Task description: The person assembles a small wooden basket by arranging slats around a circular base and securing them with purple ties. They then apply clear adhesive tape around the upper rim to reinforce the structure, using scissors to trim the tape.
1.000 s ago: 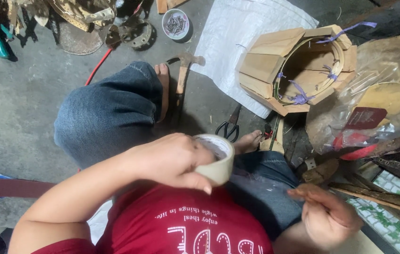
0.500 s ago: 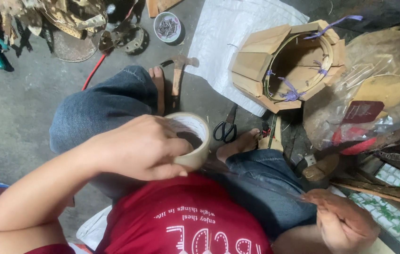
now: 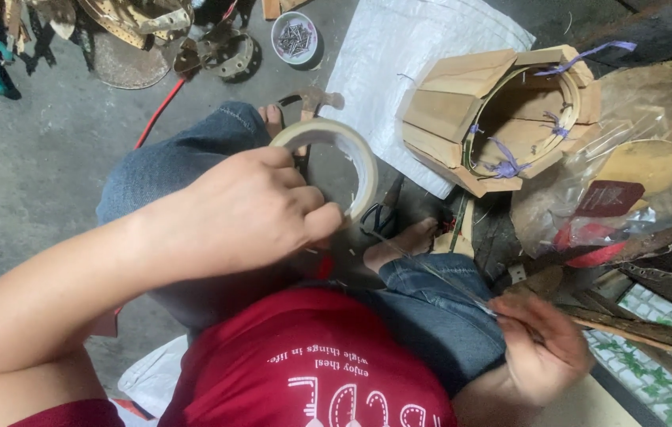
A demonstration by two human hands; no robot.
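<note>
Fingers (image 3: 304, 207) of left hand (image 3: 241, 213) clamp the pale round tape roll (image 3: 344, 158), now lifted higher over the knee than before; right hand (image 3: 541, 348) has drawn thin clear tape strip (image 3: 431, 273) longer, pinching its end. Grey concrete floor (image 3: 43, 166) lies open at left; wooden slat bucket (image 3: 494, 119) crowds the right.

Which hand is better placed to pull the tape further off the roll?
The right hand: it pinches the stretched strip's free end, low at the right. The left hand is occupied gripping the tape roll.
</note>
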